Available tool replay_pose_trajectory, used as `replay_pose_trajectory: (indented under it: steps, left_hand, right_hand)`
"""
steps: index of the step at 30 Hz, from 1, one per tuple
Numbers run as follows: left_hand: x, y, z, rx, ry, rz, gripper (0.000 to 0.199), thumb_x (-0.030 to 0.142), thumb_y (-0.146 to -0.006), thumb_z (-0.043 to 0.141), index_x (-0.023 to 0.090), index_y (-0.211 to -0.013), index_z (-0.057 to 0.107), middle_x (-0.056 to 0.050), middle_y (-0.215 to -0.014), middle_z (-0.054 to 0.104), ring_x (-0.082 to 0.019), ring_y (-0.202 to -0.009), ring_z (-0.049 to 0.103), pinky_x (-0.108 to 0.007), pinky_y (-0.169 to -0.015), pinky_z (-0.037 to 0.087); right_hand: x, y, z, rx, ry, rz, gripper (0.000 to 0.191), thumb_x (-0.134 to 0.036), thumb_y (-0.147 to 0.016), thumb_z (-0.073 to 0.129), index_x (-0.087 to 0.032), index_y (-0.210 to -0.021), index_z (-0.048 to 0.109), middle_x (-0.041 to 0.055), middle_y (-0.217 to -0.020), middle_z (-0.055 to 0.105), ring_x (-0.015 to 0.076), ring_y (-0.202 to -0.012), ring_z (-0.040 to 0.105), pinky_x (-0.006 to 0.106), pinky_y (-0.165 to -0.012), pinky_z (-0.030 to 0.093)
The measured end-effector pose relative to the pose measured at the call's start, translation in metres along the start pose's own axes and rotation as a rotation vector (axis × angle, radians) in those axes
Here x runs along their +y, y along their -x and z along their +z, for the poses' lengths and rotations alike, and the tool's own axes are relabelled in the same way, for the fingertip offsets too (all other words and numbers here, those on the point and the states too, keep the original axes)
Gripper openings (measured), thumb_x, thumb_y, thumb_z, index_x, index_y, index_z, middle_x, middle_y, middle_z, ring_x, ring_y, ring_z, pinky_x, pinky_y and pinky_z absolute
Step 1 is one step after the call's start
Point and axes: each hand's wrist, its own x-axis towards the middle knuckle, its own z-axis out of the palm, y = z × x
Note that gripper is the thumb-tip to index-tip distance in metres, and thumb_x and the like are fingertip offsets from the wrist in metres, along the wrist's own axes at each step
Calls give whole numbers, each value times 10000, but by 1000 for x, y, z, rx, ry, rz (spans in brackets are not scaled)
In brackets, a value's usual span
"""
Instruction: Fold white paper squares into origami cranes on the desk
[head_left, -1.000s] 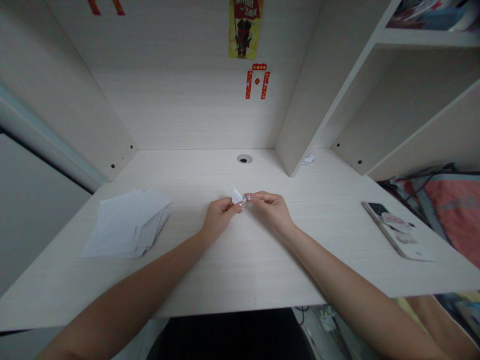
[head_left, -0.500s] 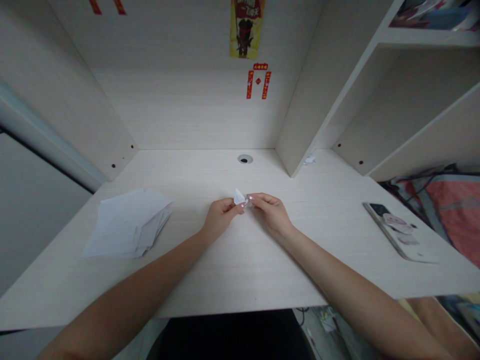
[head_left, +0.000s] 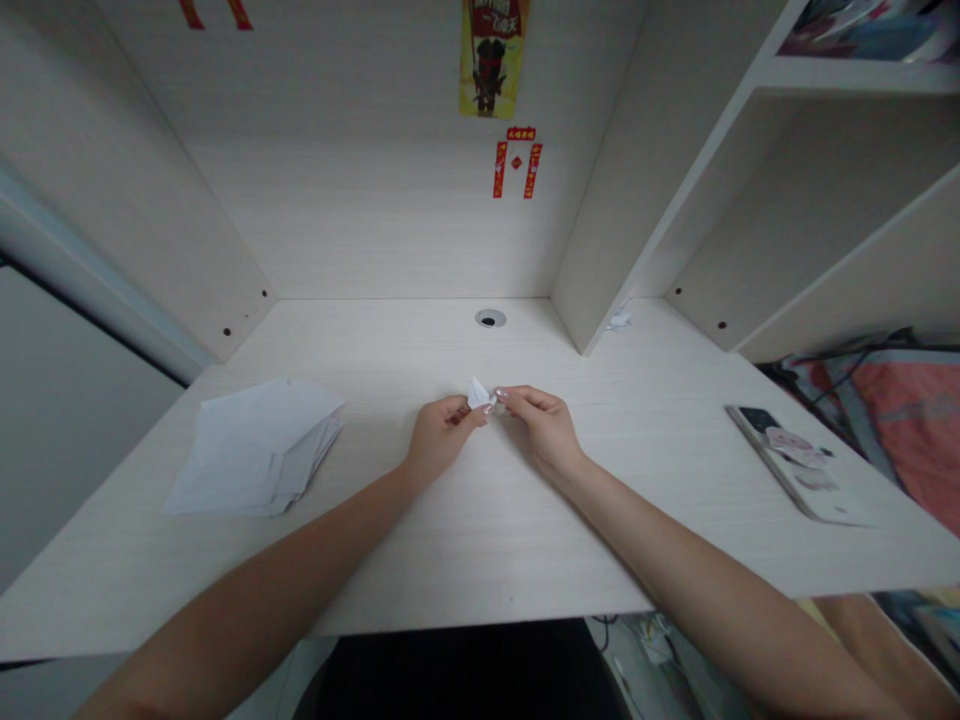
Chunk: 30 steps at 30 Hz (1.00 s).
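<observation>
A small piece of folded white paper (head_left: 478, 393) with a pointed top is held between my hands, over the middle of the desk (head_left: 465, 540). My left hand (head_left: 442, 430) pinches its lower left part between thumb and fingers. From the other side, my right hand (head_left: 546, 425) is closed on its right end with thumb and fingertips. The fingers cover part of the paper, so its full shape cannot be made out.
To the left lies a stack of white paper sheets (head_left: 255, 440). A phone (head_left: 799, 465) rests near the right edge. Behind it sits a red and grey cloth item (head_left: 900, 410). An upright divider (head_left: 600, 250) and a round cable hole (head_left: 490, 318) are at the back.
Hardly anything differs. Both hands stay in the same place on the folded paper, with only a very slight shift of the fingers.
</observation>
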Motion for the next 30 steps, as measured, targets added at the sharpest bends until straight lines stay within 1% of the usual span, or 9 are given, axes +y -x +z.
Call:
replay_pose_trajectory:
  steps: [3,8,11,14,16,21,25,28,30]
  left_hand:
    - [0,0,-1,-5,-26,7,270,414,-708,639,149,-668,667,-11,-612,628,-138,-599,562,-229,-555,408]
    - [0,0,-1,-12,-20,-20,269,408,-726,623,144,-683,655,-19,-640,632,-134,-595,556,-234,-561,395]
    - [0,-1,-2,-18,-30,-19,276,407,-738,612,140,-676,642,-20,-642,625,-130,-596,546,-237,-576,392]
    - [-2,-2,-3,-14,-47,-5,284,409,-741,601,139,-656,623,-13,-626,609,-124,-583,528,-233,-571,383]
    - [-3,-2,-4,-17,-58,-1,285,410,-735,600,142,-641,610,-4,-605,593,-119,-565,511,-228,-551,371]
    - [-3,-1,-4,-25,-110,4,296,425,-727,600,150,-617,595,18,-556,550,-107,-529,476,-217,-518,342]
    - [0,0,-1,5,-136,2,295,427,-718,608,154,-608,598,33,-545,527,-100,-518,461,-207,-491,315]
    - [0,1,-1,18,-190,16,270,416,-727,601,162,-642,631,32,-568,554,-105,-536,481,-203,-488,316]
    - [-1,0,-1,30,-219,28,236,398,-726,608,171,-678,654,24,-599,591,-117,-568,517,-204,-504,343]
  right_hand:
    - [-2,-2,-3,-13,48,-10,171,-367,-634,732,-224,-727,742,34,-778,715,169,-730,577,310,-699,418]
    - [-9,-10,-13,29,62,-21,341,-478,-720,635,-202,-896,730,64,-855,704,145,-701,543,276,-629,397]
    - [-12,-12,-14,-14,66,13,404,-522,-753,578,-186,-925,722,71,-867,697,138,-689,537,266,-608,387]
    - [-11,-9,-10,-120,144,68,375,-484,-691,661,-185,-909,726,63,-862,701,141,-692,543,268,-622,386]
    - [-9,-5,-7,-188,160,84,336,-435,-635,719,-187,-860,733,52,-849,704,146,-706,555,273,-653,392]
    - [-4,-2,-2,-269,94,48,218,-381,-613,743,-183,-700,715,14,-746,682,133,-678,558,271,-685,404]
    - [-1,-4,-3,-287,56,67,244,-376,-599,755,-193,-755,715,11,-775,685,133,-681,570,270,-689,413]
    - [1,-5,-5,-289,79,67,287,-379,-602,756,-187,-811,711,-6,-689,659,114,-612,540,259,-637,400]
    - [2,-5,-6,-290,97,68,301,-377,-608,755,-181,-831,703,-16,-636,637,101,-567,512,251,-601,384]
